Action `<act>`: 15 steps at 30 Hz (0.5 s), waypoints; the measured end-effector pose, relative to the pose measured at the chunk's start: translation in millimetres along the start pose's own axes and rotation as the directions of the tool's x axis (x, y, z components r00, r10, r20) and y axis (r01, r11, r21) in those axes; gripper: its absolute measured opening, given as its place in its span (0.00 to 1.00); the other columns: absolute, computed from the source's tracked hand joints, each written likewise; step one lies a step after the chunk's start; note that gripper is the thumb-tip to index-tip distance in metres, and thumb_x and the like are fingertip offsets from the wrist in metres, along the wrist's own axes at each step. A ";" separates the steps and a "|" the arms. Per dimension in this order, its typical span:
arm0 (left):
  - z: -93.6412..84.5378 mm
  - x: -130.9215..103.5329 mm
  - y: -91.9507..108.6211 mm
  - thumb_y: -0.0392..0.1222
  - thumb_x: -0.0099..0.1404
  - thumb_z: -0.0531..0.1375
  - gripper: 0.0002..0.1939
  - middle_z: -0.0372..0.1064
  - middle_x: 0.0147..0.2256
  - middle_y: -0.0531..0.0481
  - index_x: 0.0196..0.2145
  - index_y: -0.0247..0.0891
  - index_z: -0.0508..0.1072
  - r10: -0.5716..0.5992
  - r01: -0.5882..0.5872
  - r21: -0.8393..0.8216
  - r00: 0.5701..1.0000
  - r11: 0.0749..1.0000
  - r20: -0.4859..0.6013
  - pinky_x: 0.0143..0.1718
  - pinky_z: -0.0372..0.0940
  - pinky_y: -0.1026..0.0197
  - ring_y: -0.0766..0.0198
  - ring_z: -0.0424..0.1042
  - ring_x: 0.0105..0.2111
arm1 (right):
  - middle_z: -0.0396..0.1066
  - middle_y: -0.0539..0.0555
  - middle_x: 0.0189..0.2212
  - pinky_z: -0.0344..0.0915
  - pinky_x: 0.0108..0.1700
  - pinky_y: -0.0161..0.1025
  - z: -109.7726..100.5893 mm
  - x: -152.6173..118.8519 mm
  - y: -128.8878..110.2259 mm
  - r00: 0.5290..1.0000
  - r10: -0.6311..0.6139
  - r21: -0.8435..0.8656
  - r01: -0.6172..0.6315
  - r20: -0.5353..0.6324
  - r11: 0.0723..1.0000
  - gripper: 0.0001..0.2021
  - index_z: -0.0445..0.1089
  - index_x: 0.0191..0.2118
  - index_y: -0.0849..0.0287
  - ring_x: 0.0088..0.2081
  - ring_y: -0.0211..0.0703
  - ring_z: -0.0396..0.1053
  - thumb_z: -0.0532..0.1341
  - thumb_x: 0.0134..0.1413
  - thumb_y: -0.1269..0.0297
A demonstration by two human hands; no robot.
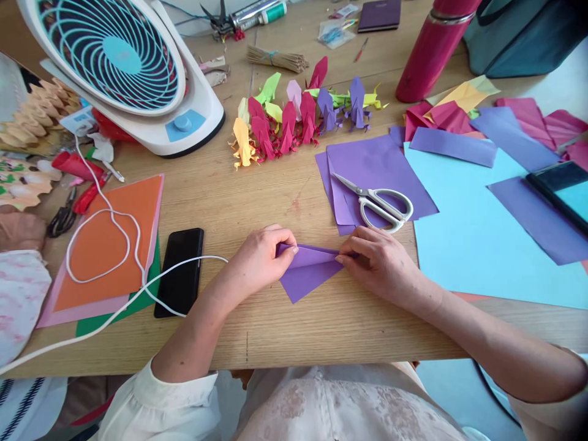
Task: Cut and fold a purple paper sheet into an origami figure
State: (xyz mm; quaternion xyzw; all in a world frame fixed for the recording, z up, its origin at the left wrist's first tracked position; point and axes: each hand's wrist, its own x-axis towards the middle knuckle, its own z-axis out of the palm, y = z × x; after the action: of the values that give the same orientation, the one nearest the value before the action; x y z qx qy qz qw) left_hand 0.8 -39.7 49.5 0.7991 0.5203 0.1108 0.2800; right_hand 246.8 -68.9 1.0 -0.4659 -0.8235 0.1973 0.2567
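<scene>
Between my hands is a piece of purple paper, folded over along its top edge, with a point facing me. My left hand pinches its upper left corner between thumb and fingers. At the upper right corner, my right hand grips the paper in the same way. Just beyond my right hand, white-handled scissors lie on a stack of purple sheets. Farther back stand several small folded paper figures in yellow, pink, green and purple.
A white fan stands at the back left. Left of my arm lie a black phone, a white cable and orange paper. Blue sheets and a red bottle are on the right. Another person's hand rests at far left.
</scene>
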 end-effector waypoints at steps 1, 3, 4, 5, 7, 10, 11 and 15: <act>0.0 1.0 -1.1 0.34 0.65 0.58 0.07 0.70 0.31 0.54 0.28 0.38 0.72 -0.007 0.007 0.004 1.000 1.000 0.007 0.34 0.61 0.63 0.67 0.68 0.30 | 0.66 0.52 0.29 0.59 0.37 0.41 0.2 0.1 0.0 1.000 0.004 -0.005 -0.004 0.000 1.000 0.07 0.70 0.31 0.58 0.32 0.42 0.64 0.61 0.62 0.66; 0.1 2.6 -2.7 0.34 0.65 0.58 0.07 0.69 0.31 0.54 0.28 0.38 0.73 -0.012 0.012 0.012 1.000 1.000 0.010 0.34 0.61 0.62 0.67 0.68 0.30 | 0.66 0.52 0.29 0.59 0.36 0.41 0.7 0.6 0.1 1.000 0.004 -0.022 -0.004 -0.008 1.000 0.07 0.69 0.31 0.58 0.32 0.42 0.63 0.60 0.62 0.66; 0.2 3.3 -3.4 0.34 0.65 0.58 0.07 0.69 0.31 0.53 0.28 0.38 0.73 -0.012 0.012 0.015 1.000 1.000 0.011 0.35 0.62 0.62 0.66 0.68 0.30 | 0.66 0.52 0.29 0.58 0.36 0.41 1.0 0.9 0.0 1.000 0.002 -0.030 -0.003 -0.014 1.000 0.07 0.69 0.31 0.58 0.31 0.42 0.63 0.60 0.62 0.66; 0.3 4.0 -3.9 0.35 0.65 0.59 0.07 0.69 0.32 0.53 0.29 0.38 0.73 -0.011 0.011 0.017 1.000 1.000 0.014 0.35 0.62 0.62 0.66 0.67 0.31 | 0.66 0.52 0.29 0.59 0.36 0.41 1.1 1.2 -0.2 1.000 0.002 -0.035 -0.003 -0.018 0.999 0.06 0.69 0.32 0.58 0.31 0.42 0.63 0.60 0.62 0.67; 0.5 4.9 -4.9 0.35 0.65 0.59 0.07 0.68 0.32 0.53 0.29 0.38 0.73 -0.007 0.007 0.020 1.000 1.000 0.023 0.36 0.62 0.62 0.66 0.67 0.31 | 0.67 0.52 0.30 0.59 0.36 0.41 0.3 0.9 -1.1 0.999 -0.003 -0.038 0.002 -0.031 0.999 0.05 0.69 0.34 0.57 0.31 0.42 0.63 0.59 0.63 0.66; 0.9 5.5 -6.2 0.35 0.65 0.58 0.07 0.68 0.33 0.54 0.29 0.38 0.73 -0.007 0.006 0.029 0.999 1.000 0.032 0.37 0.62 0.61 0.67 0.67 0.31 | 0.69 0.56 0.35 0.62 0.38 0.43 -4.9 -4.4 -3.7 0.994 -0.051 -0.065 0.045 -0.098 0.997 0.03 0.69 0.40 0.57 0.35 0.44 0.66 0.58 0.64 0.68; 1.2 5.6 -6.7 0.35 0.65 0.58 0.07 0.68 0.33 0.54 0.29 0.38 0.73 -0.007 0.006 0.030 0.999 1.000 0.033 0.37 0.62 0.61 0.67 0.67 0.31 | 0.70 0.57 0.37 0.63 0.39 0.43 -7.6 -8.0 -4.7 0.989 -0.084 -0.089 0.073 -0.119 0.993 0.04 0.68 0.42 0.57 0.36 0.45 0.66 0.57 0.65 0.69; 2.4 5.5 -9.0 0.35 0.66 0.58 0.07 0.68 0.33 0.53 0.29 0.38 0.73 -0.004 0.004 0.014 0.999 1.000 0.040 0.37 0.62 0.61 0.67 0.67 0.32 | 0.72 0.56 0.37 0.62 0.38 0.44 -18.8 -29.3 -7.3 0.976 -0.214 -0.183 0.203 -0.042 0.962 0.08 0.68 0.43 0.56 0.34 0.44 0.66 0.56 0.63 0.75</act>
State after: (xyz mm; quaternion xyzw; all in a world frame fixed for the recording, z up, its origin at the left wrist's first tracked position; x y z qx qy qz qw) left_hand -2.6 -32.9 41.9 0.8022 0.5169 0.0904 0.2850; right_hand 266.1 -96.3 13.0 -0.4033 -0.8740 0.0806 0.2587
